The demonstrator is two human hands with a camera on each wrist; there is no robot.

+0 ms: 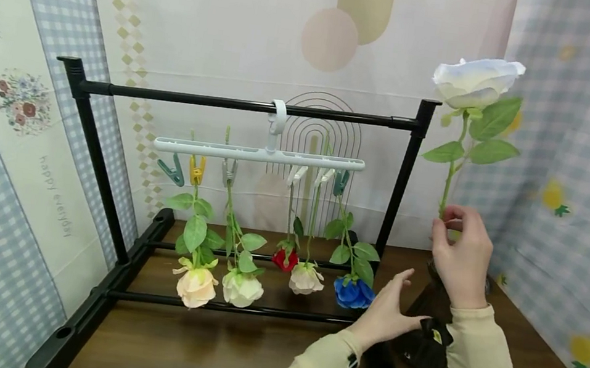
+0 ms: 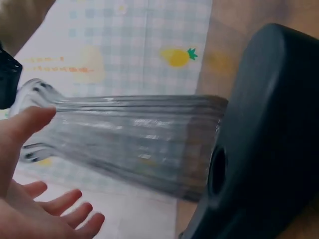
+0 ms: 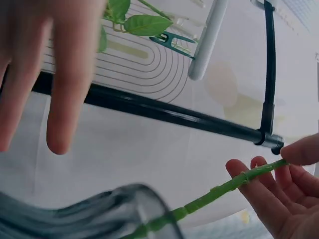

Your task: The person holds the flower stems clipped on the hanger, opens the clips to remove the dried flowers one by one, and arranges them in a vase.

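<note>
My right hand (image 1: 444, 219) pinches the green stem (image 3: 224, 189) of a white rose (image 1: 476, 80) and holds it upright at the right of the black rack (image 1: 249, 104). The stem's lower end sits in the mouth of a clear ribbed glass vase (image 2: 129, 144), whose rim (image 3: 129, 196) shows in the right wrist view. In the head view the vase is mostly hidden behind my hands. My left hand (image 1: 403, 298) is open beside the vase, fingers spread, with nothing in it (image 2: 47, 172).
A white clip hanger (image 1: 259, 154) hangs from the rack's top bar. Several roses hang from it head down: peach (image 1: 196, 286), white (image 1: 242, 288), red (image 1: 285, 259), cream (image 1: 307, 279), blue (image 1: 353, 292). One teal clip (image 1: 170, 171) is empty. Patterned backdrops enclose the wooden table (image 1: 227, 355).
</note>
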